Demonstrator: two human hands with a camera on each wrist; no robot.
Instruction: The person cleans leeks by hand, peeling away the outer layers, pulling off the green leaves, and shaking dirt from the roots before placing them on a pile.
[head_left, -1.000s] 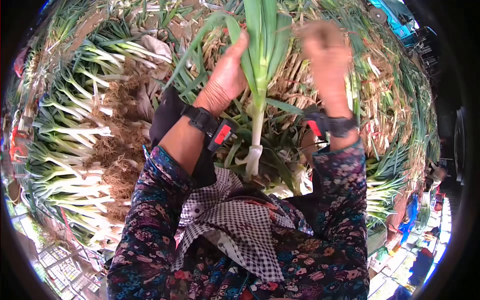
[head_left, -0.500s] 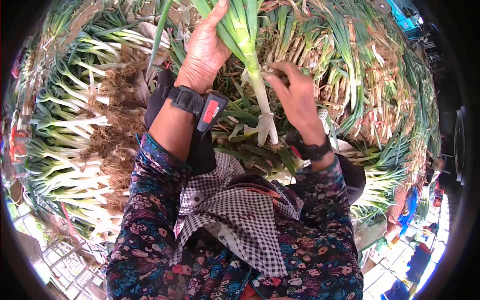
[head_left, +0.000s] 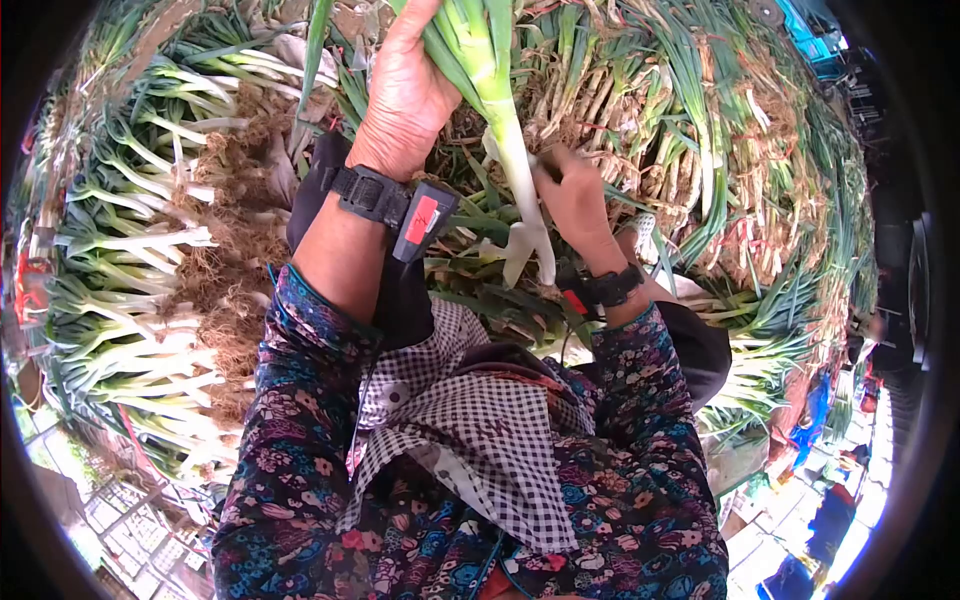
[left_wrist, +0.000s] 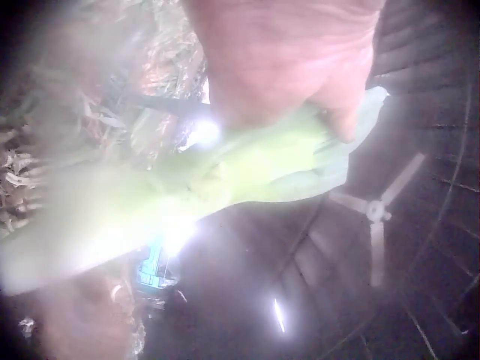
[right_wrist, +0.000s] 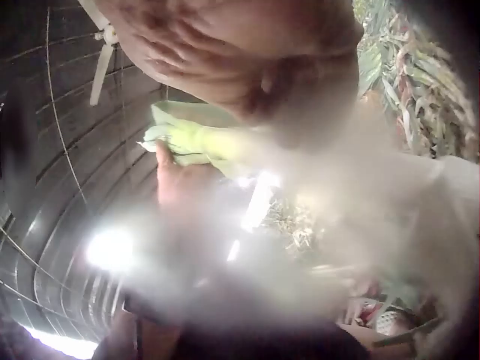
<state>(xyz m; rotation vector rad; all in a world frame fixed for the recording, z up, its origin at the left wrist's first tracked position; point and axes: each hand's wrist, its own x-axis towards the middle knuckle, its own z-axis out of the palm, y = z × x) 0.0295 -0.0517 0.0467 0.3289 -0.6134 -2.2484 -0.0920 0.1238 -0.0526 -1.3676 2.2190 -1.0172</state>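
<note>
In the head view a large green onion [head_left: 513,150] slants down, its green leaves at the top and its white stalk end toward the lap. My left hand [head_left: 408,95] grips it by the leaves, the thumb along them. A pale loose flap of skin [head_left: 518,252] hangs near the stalk's lower end. Right beside the stalk, my right hand [head_left: 578,200] has its fingers curled in, pinching at the outer layer; its fingertips are partly hidden. In the left wrist view the left hand [left_wrist: 292,60] lies over the leaf base. Haze blurs the right wrist view.
Trimmed green onions with brown roots [head_left: 150,260] lie in rows on the left. Unpeeled green onions [head_left: 600,110] are heaped ahead and to the right. Stripped leaves [head_left: 490,310] cover the ground before the lap. A blue vehicle [head_left: 808,40] stands at the far right.
The left hand has moved left with the green onion. My right hand came down from above right to the stalk, then slid slightly downward and curled more.
</note>
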